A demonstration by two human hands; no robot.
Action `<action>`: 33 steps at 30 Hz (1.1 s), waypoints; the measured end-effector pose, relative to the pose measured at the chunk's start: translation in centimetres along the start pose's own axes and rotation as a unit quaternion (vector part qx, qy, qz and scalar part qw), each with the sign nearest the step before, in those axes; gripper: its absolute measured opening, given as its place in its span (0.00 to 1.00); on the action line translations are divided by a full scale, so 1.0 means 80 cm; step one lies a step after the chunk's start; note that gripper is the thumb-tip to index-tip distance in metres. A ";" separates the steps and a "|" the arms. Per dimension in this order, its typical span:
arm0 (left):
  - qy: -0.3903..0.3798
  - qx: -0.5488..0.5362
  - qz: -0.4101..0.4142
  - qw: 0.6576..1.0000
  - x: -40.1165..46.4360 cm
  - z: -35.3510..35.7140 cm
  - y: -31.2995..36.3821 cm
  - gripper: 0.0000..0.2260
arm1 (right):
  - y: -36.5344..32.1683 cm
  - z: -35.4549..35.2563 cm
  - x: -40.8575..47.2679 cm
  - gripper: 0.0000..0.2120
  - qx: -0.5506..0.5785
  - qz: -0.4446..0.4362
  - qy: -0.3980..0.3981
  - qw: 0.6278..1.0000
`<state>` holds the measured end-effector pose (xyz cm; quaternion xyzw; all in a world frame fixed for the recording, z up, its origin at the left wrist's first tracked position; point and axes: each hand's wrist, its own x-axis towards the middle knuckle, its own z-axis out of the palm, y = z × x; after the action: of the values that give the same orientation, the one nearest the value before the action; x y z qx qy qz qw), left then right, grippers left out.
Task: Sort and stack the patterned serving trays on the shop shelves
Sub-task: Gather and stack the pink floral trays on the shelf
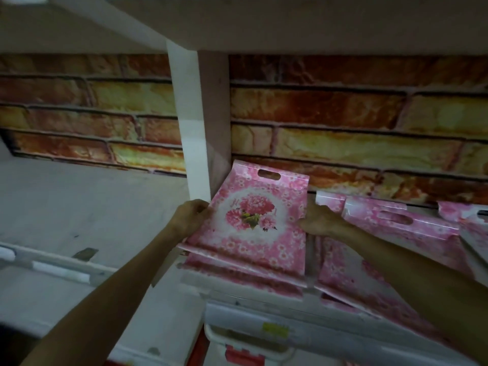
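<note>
On the white shelf [79, 207], both hands' fingers [203, 207] grasp the pink floral rectangular tray [253, 220] by its side edges

Top tray [260, 223] on a stack [237, 273] just right of the upright divider [195, 122], more trays [396, 228] further right

No legible text, number or brand is found. Print on the yellow label [275, 330] at the shelf edge [264, 313] is blurred beyond reading.

Right hand [320, 220] fingertips hidden behind top tray [260, 220]; rightmost trays [472, 220] cut by frame edge.
</note>
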<state>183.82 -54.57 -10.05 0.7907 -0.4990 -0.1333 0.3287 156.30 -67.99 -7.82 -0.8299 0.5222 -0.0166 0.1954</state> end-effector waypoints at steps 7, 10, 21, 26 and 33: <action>-0.017 0.061 0.002 0.998 0.006 0.010 -0.017 0.14 | -0.008 0.017 0.007 0.22 -0.084 0.012 -0.007 0.996; -0.028 0.080 -0.010 0.996 0.008 0.018 -0.025 0.14 | -0.011 0.013 0.002 0.20 -0.131 0.006 -0.007 0.991; -0.045 0.125 -0.001 0.991 -0.002 0.023 -0.030 0.13 | -0.006 0.012 -0.013 0.21 -0.214 -0.052 0.001 0.976; 0.012 0.110 0.023 0.994 -0.010 0.017 -0.007 0.15 | 0.019 -0.020 -0.026 0.17 -0.165 -0.090 0.061 0.980; -0.026 0.001 0.118 0.993 -0.041 0.038 0.088 0.06 | 0.080 -0.077 -0.062 0.17 0.014 -0.151 0.196 0.969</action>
<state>175.78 -54.89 -8.10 0.7229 -0.5975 -0.1134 0.3280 147.12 -67.95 -3.43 -0.8770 0.4186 -0.2156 0.0960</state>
